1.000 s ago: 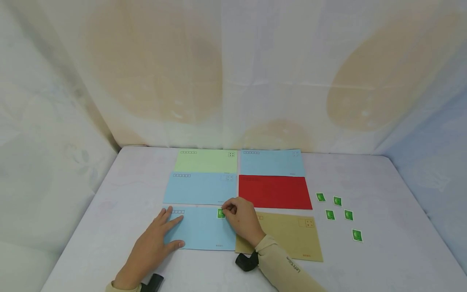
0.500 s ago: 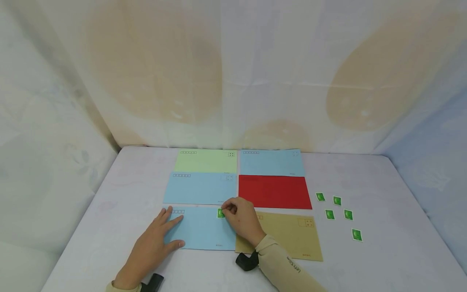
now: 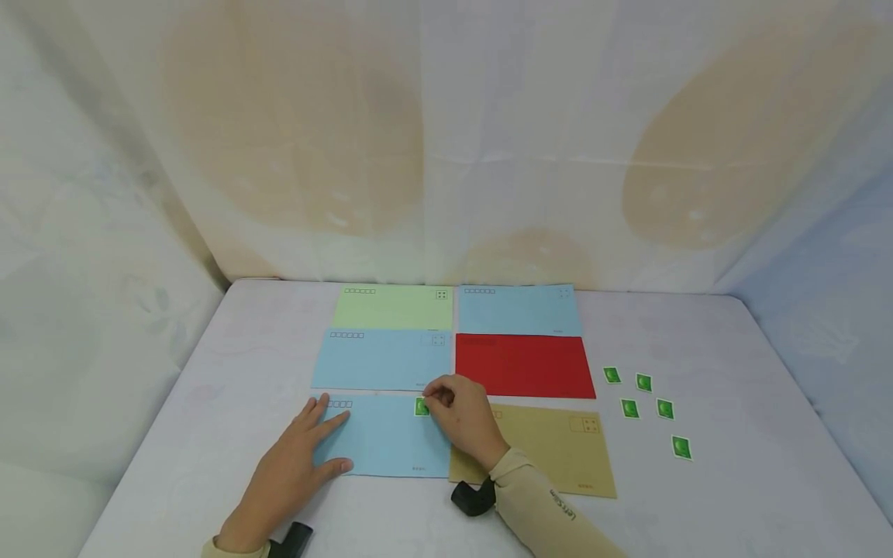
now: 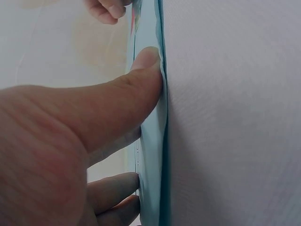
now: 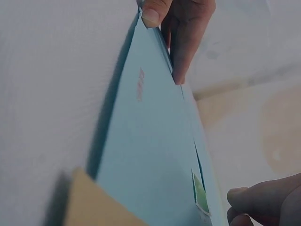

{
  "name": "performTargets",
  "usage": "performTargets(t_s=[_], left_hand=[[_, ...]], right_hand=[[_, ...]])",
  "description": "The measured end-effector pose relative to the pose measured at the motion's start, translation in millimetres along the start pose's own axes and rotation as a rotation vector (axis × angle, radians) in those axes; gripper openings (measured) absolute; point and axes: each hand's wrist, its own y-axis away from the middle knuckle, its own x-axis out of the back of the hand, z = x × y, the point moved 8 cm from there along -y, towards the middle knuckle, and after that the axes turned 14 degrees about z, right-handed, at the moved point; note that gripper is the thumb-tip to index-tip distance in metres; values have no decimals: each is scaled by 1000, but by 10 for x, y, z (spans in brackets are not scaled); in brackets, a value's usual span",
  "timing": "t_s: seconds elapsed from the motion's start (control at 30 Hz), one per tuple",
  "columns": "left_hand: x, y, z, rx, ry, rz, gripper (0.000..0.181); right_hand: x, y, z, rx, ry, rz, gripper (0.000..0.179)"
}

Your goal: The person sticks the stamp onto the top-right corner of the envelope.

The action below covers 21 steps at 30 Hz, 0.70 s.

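Observation:
My left hand [image 3: 287, 473] rests spread over the left end of the near blue envelope [image 3: 391, 442]. Its thumb lies along the front edge, as the left wrist view shows. My right hand [image 3: 463, 415] has curled fingers and pinches a small green stamp [image 3: 421, 407] by its right side. The stamp sits at that envelope's top right corner. In the right wrist view the stamp [image 5: 200, 193] lies against the blue paper. Part of the right hand [image 5: 268, 202] shows beside it there, but the pinching fingertips are not clearly seen.
Several loose green stamps [image 3: 645, 382] lie on the table's right side. Behind are a light green envelope [image 3: 394, 308], a blue envelope [image 3: 384, 360], another blue one [image 3: 519, 311] and a red envelope [image 3: 525, 366]. A tan envelope [image 3: 544, 457] lies under the right wrist.

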Motion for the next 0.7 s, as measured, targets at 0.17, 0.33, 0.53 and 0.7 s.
performTargets(t_s=[0.17, 0.33, 0.53, 0.7], left_hand=[[-12, -7, -2, 4, -2, -6, 73], [-16, -6, -11, 9, -3, -7, 73], [-25, -7, -5, 9, -8, -3, 73], [-24, -16, -5, 13, -7, 0, 73]], right_hand=[[36, -10, -42, 13, 0, 12, 6], [72, -17, -94, 21, 7, 21, 5], [125, -14, -165, 33, 5, 29, 6], [157, -14, -209, 49, 5, 31, 7]])
